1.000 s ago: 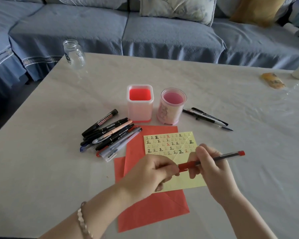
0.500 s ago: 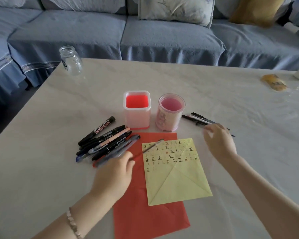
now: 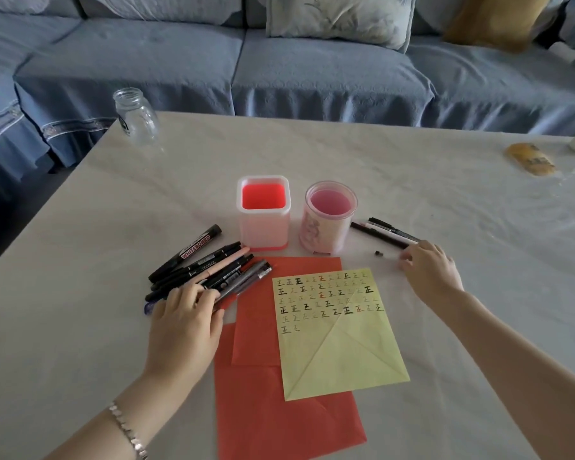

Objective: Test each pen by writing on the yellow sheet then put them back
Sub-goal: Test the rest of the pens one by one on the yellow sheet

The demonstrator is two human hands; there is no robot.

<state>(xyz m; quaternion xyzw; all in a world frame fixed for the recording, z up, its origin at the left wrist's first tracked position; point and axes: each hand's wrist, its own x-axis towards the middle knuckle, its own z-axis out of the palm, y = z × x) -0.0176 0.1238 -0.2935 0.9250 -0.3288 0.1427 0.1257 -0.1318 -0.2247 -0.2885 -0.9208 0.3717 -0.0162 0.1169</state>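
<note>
Hands that a second ago met over the yellow sheet (image 3: pixel 339 346), both on a red-capped pen, are now well apart, and the sheet lies bare between them, flat on the red paper (image 3: pixel 279 426) with rows of test marks across its far half. Half a second ago the left hand (image 3: pixel 185 322) was just short of the pile of pens (image 3: pixel 210 263), with a pen trailing from it across the paper. Now it lies on the pile's near end, and a bit of red shows just beside its thumb; whether that is the same pen cannot be told. Its fingers (image 3: pixel 193 295) lie nearly straight across the barrels, pressing on them and wrapped round none.

The right hand (image 3: pixel 434 273) has reached a little farther toward the loose black pens (image 3: pixel 389 234) that lie just beyond it. Its fingertips (image 3: pixel 407 257) touch the end of a pale pen (image 3: pixel 387 255) that points away from them toward the left hand. The back of the hand hides the thumb, so I cannot tell whether the pen is pinched or only touched.

Beyond the gap between the hands stand the square holder (image 3: pixel 264 224) and the round holder (image 3: pixel 329 227), side by side, past the far edge of the red paper. A whiteboard marker (image 3: pixel 196 247) lies at the pile's far edge, away from the left fingers.
</note>
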